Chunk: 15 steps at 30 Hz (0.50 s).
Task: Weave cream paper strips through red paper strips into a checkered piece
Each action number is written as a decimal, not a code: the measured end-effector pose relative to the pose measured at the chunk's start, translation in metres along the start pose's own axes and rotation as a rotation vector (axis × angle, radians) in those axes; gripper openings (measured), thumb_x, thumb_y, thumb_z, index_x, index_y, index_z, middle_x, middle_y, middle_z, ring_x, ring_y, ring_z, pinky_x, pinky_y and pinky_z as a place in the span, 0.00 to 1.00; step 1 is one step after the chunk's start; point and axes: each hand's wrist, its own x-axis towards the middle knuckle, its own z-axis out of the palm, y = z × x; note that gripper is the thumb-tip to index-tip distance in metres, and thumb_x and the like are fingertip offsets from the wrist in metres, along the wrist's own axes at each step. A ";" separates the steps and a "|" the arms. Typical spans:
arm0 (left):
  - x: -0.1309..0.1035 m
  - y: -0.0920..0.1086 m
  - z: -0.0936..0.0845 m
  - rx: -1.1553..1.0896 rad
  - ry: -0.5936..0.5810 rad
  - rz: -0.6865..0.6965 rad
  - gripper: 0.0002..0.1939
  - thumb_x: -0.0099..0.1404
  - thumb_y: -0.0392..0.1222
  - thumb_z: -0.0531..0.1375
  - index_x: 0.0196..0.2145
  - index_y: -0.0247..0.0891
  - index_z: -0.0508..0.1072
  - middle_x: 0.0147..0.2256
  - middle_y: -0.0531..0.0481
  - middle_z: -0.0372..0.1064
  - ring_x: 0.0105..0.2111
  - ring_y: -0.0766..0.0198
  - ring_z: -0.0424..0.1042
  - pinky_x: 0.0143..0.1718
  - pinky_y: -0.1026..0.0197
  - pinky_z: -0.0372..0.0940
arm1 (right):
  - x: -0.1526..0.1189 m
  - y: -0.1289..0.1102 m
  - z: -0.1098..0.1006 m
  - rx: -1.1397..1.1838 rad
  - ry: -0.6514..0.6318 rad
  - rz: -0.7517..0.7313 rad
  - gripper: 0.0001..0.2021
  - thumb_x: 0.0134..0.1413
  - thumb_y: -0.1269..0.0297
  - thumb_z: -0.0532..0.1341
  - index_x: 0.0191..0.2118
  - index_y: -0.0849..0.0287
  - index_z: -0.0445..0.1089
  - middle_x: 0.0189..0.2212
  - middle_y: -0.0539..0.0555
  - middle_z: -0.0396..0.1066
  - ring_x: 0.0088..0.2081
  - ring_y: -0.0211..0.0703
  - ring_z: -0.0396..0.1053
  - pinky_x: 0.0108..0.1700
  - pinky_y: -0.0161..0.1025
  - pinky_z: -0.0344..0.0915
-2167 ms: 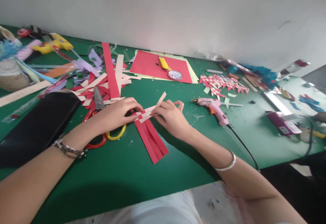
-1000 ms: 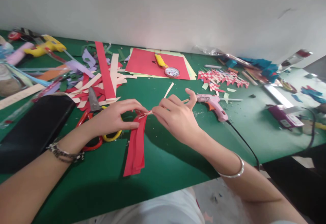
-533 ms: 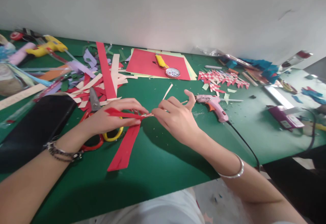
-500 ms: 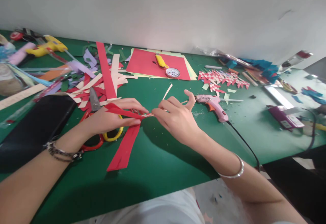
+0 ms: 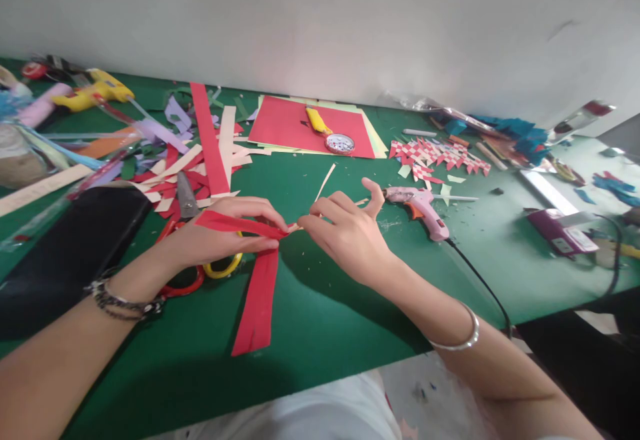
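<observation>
My left hand [image 5: 225, 230] pinches red paper strips [image 5: 257, 300]; one end hangs down toward the table's front, another lies back over the hand. Close by on the right, my right hand [image 5: 345, 233] has its thumb and fingers closed on a thin cream paper strip [image 5: 326, 182] that sticks up behind the fingers. The two sets of fingertips nearly meet where red and cream paper come together. Scissors [image 5: 186, 197] with red and yellow handles lie partly under my left hand and wrist. Right of my right hand rests a pink glue gun [image 5: 423, 210] with a black cord.
A heap of paper strips [image 5: 200, 177] and a black case [image 5: 75, 253] lie left. Behind are red sheets [image 5: 285, 123] with a yellow cutter [image 5: 316, 120] and round tin [image 5: 340, 143]. Checkered woven pieces [image 5: 425, 153], a purple box [image 5: 560, 232] and a yellow glue gun [image 5: 95, 90] are around.
The hanging red strip has swung right and now points more straight down. The red strip over my left hand has shifted slightly. Both hands stay nearly in place.
</observation>
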 end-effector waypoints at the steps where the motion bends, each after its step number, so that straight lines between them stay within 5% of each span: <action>1: 0.000 0.001 0.000 0.012 -0.009 -0.002 0.18 0.59 0.59 0.59 0.35 0.41 0.75 0.35 0.50 0.73 0.35 0.60 0.71 0.37 0.63 0.65 | 0.000 0.000 0.000 -0.001 0.000 -0.001 0.13 0.62 0.72 0.54 0.32 0.52 0.72 0.30 0.45 0.71 0.35 0.35 0.63 0.58 0.51 0.26; 9: -0.001 0.002 0.003 0.002 -0.042 -0.046 0.13 0.58 0.52 0.61 0.33 0.41 0.71 0.33 0.52 0.73 0.33 0.61 0.70 0.34 0.64 0.64 | -0.001 0.000 0.002 0.041 -0.045 0.003 0.13 0.62 0.73 0.53 0.34 0.52 0.73 0.31 0.45 0.72 0.36 0.35 0.64 0.58 0.50 0.27; 15: 0.000 0.000 0.006 -0.072 -0.090 0.069 0.08 0.61 0.45 0.58 0.32 0.38 0.69 0.32 0.51 0.69 0.31 0.64 0.68 0.34 0.64 0.64 | 0.001 -0.001 0.003 0.109 -0.131 0.056 0.13 0.63 0.71 0.51 0.34 0.55 0.73 0.34 0.47 0.74 0.38 0.37 0.67 0.60 0.51 0.29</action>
